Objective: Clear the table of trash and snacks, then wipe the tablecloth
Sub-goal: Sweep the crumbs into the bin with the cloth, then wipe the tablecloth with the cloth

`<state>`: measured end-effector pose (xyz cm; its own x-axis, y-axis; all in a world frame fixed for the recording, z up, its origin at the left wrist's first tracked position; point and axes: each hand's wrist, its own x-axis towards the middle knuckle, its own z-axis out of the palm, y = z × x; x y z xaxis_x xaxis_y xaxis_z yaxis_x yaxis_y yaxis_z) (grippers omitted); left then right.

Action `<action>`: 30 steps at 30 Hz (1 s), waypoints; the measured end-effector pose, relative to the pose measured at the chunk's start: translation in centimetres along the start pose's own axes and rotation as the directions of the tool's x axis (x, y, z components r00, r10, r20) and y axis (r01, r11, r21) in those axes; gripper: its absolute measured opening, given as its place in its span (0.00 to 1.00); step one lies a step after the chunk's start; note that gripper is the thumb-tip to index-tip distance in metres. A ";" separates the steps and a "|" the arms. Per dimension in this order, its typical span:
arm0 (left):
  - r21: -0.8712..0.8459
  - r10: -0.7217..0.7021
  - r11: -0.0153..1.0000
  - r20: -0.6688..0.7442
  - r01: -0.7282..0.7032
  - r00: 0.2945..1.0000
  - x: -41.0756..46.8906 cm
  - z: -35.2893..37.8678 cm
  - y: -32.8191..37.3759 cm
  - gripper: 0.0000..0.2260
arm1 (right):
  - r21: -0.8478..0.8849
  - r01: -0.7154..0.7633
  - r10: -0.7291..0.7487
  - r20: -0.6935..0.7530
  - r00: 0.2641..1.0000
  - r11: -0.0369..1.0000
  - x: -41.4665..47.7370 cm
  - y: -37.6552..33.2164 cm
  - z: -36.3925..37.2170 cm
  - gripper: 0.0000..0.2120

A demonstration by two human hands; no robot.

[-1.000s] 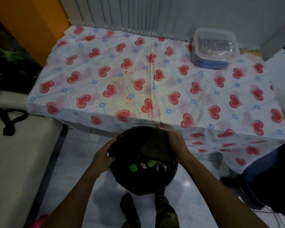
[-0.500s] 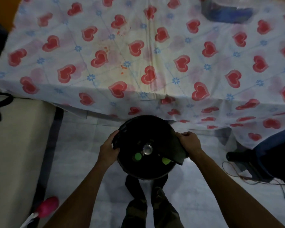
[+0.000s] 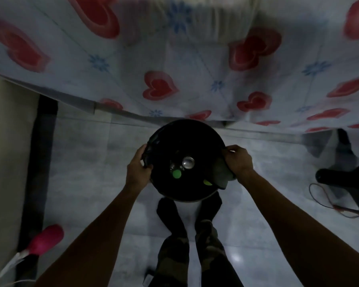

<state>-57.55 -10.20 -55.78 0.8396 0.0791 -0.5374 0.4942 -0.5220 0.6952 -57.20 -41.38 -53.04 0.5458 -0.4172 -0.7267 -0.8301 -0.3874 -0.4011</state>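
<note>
Two hands hold the round black plastic bin (image 3: 195, 131) at opposite sides of its rim. The bin is low over the pale tiled floor (image 3: 91, 162), between the person's dark-socked feet (image 3: 170, 214) and the hanging edge of the white heart-printed tablecloth (image 3: 158, 59). I cannot tell whether its base is touching the tiles. The left hand (image 3: 138, 168) has its fingers curled over the rim, bunching the black liner there. The right hand (image 3: 237, 160) is curled over the far side and pins a dark grey-green cloth (image 3: 221, 175) against the rim.

The likeliest slip is that cloth. If the right fingers loosen, it would probably slide in among the trash and be too dirty for wiping. Letting go with one hand first could tilt the bin, and the thin red cable (image 3: 330, 204) on the floor to the right could snag a foot.

The bin stands upright with its mouth facing the camera, so its long axis runs straight down. Inside, a silver drinks can (image 3: 188, 162) also sits top-up, beside a round green cap (image 3: 176, 174).
</note>
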 end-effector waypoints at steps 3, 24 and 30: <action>0.044 -0.012 0.999 -0.017 0.013 1.000 2.4 1.0 -1.7 0.32 | -0.034 0.013 -0.012 0.028 1.000 0.999 2.2 0.6 2.0 0.17; 0.053 -0.157 0.986 0.030 0.155 0.987 8.5 2.7 -2.1 0.33 | -0.180 0.121 -0.096 0.140 0.985 0.976 5.9 -0.6 6.4 0.21; 0.200 -0.108 0.975 0.055 0.095 0.993 7.6 1.8 1.9 0.34 | -0.099 0.087 -0.078 0.091 0.993 0.991 2.7 -1.9 3.9 0.24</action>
<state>-50.69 -12.17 -59.39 0.7680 0.0883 -0.6343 0.5163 -0.6714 0.5316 -54.61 -38.58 -56.44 0.5965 -0.3092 -0.7407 -0.7639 -0.5018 -0.4057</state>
